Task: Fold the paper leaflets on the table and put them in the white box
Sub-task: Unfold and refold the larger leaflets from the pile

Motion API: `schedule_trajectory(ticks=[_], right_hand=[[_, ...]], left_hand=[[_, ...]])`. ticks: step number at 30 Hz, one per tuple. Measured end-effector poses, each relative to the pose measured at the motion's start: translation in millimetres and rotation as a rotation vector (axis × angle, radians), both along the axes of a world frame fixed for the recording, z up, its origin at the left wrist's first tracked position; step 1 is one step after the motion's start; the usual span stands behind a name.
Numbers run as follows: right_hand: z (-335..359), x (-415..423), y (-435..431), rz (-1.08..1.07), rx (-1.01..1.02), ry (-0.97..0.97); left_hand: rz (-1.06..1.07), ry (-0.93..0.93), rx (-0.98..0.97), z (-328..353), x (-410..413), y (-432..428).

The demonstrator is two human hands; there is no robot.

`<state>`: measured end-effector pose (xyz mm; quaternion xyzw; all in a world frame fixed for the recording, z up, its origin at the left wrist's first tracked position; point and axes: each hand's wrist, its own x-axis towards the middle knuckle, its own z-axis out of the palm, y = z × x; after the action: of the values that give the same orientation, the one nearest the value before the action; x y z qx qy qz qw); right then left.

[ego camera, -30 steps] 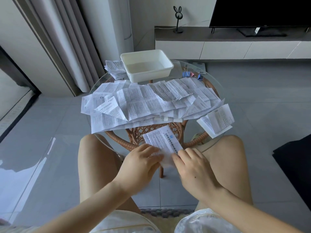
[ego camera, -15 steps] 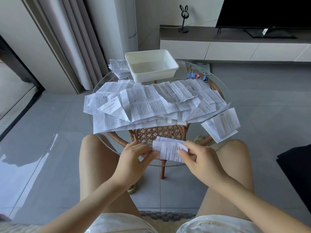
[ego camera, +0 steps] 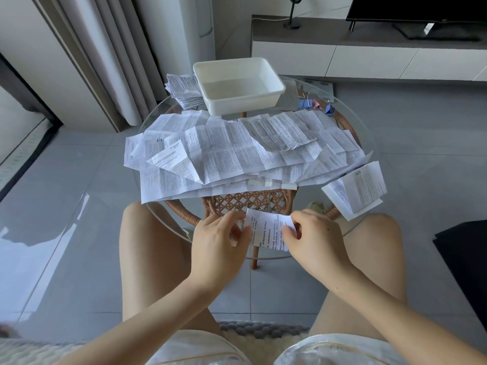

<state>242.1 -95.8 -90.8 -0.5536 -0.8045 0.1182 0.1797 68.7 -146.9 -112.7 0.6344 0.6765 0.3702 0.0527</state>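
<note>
Both hands hold one small folded leaflet (ego camera: 266,230) over the near edge of the round glass table (ego camera: 369,143). My left hand (ego camera: 218,241) pinches its left side and my right hand (ego camera: 313,241) pinches its right side. A wide heap of unfolded printed leaflets (ego camera: 232,151) covers the middle of the table. The white box (ego camera: 238,84) stands behind the heap at the far side, with nothing visible inside it. A partly folded leaflet (ego camera: 355,188) hangs over the table's right edge.
A stack of leaflets (ego camera: 183,89) lies left of the box. Several binder clips (ego camera: 315,102) lie at its right. A wicker base (ego camera: 250,204) shows under the glass. My bare knees flank the table. Curtains hang far left, a TV cabinet (ego camera: 369,48) stands behind.
The leaflet was folded over from a taller tilted sheet into a shorter, wider piece. Both hands moved from its lower edge to its two sides. The camera came closer to the table.
</note>
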Motion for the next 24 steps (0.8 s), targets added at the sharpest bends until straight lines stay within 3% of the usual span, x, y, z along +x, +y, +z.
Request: schedule_trajectory(ticks=[8, 18, 24], right_hand=[[1, -4, 1, 0.008, 0.011, -0.05], [3, -6, 5, 0.005, -0.021, -0.076], [2, -11, -1, -0.03, 0.032, -0.014]], left_hand=[[-0.036, 0.103, 0.047, 1, 0, 0], [-0.041, 0.219, -0.027, -1, 0, 1], [-0.092, 0.451, 0.011, 0, -4, 3]])
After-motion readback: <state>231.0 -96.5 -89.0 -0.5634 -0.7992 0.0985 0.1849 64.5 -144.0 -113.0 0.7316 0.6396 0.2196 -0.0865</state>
